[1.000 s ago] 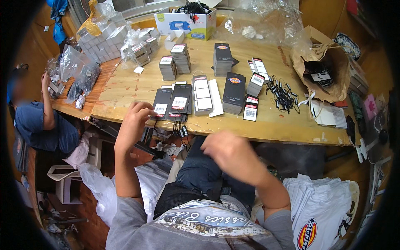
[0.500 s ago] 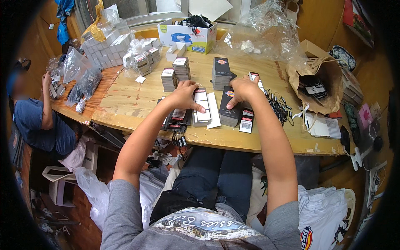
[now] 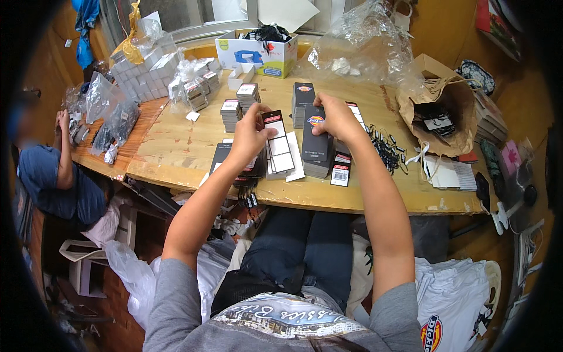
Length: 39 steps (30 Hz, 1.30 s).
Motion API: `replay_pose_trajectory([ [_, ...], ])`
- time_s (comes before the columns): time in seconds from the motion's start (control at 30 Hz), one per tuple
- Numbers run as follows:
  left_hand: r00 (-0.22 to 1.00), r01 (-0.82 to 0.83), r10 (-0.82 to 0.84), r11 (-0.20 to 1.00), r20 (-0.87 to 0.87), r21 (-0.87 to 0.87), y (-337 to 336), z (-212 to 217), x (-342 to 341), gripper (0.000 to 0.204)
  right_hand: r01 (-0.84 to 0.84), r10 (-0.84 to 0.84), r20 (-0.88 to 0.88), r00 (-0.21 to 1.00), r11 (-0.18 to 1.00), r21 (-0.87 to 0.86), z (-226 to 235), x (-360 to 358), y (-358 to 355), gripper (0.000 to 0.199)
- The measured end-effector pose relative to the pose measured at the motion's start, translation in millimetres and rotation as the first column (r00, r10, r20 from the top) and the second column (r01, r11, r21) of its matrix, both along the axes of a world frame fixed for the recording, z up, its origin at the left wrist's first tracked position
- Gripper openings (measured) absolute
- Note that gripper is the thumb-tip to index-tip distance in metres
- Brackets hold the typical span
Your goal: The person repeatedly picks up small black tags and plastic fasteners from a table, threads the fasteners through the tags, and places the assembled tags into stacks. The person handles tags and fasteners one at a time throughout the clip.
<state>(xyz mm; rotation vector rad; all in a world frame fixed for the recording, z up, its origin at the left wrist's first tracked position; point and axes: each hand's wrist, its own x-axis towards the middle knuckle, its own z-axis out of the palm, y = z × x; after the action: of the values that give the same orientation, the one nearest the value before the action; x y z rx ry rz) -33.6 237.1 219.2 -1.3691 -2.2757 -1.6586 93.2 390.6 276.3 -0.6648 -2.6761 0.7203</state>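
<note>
My left hand [image 3: 251,138] pinches a white-panelled hang tag [image 3: 281,154] with a dark top, tilted up above a stack of similar tags. My right hand [image 3: 339,122] grips a black hang tag [image 3: 315,148] by its upper end, raised off the black tag stack [image 3: 317,170] below. Just right of that stack lies a barcode tag [image 3: 340,175]. Behind it stands a taller stack of black tags [image 3: 304,94]. By my left wrist are loose dark tags [image 3: 220,154], partly hidden by the forearm. Two small tag stacks [image 3: 231,117] stand beyond my left hand.
Black cords [image 3: 384,149] lie right of my right hand, before a brown paper bag [image 3: 440,111]. A cardboard box [image 3: 258,56] and clear plastic [image 3: 358,50] line the back. Bagged white boxes [image 3: 143,73] stand at the far left, near another person [image 3: 56,170].
Both hands have lifted a tag from the stacks: the left a white-panelled one, the right a black one. Before, the hands rested on those stacks. The view has shifted slightly.
</note>
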Motion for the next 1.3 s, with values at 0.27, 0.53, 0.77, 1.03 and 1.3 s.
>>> replay_pose_trajectory([
  [0.27, 0.84, 0.186, -0.277, 0.955, 0.467, 0.232, -16.8, 33.2, 37.4, 0.018, -0.326, 0.113, -0.385, 0.916, 0.769, -0.55, 19.0, 23.9, -11.4, 0.019],
  [0.53, 0.744, 0.233, -0.351, 0.934, 0.569, 0.273, -24.9, 15.8, 84.5, 0.019, -0.261, 0.004, -0.463, 0.886, 0.831, -0.492, -14.1, 67.4, -48.3, 0.026],
  [0.77, 0.636, 0.228, -0.42, 0.903, 0.647, 0.363, -45.3, 7.9, 112.5, 0.014, 0.293, -0.276, -0.231, 0.933, 0.955, 0.042, -72.6, 102.9, -31.3, 0.041],
  [1.03, 0.766, 0.223, -0.297, 0.955, 0.571, 0.198, -54.7, -25.4, 123.1, 0.012, 0.036, -0.357, -0.42, 0.834, 0.795, -0.605, -74.8, 119.9, -32.5, 0.021],
  [1.3, 0.658, 0.341, -0.381, 0.92, 0.649, 0.193, -53.4, -41.0, 158.6, 0.013, -0.072, -0.272, -0.482, 0.833, 0.81, -0.582, -86.0, 142.3, -89.3, 0.018],
])
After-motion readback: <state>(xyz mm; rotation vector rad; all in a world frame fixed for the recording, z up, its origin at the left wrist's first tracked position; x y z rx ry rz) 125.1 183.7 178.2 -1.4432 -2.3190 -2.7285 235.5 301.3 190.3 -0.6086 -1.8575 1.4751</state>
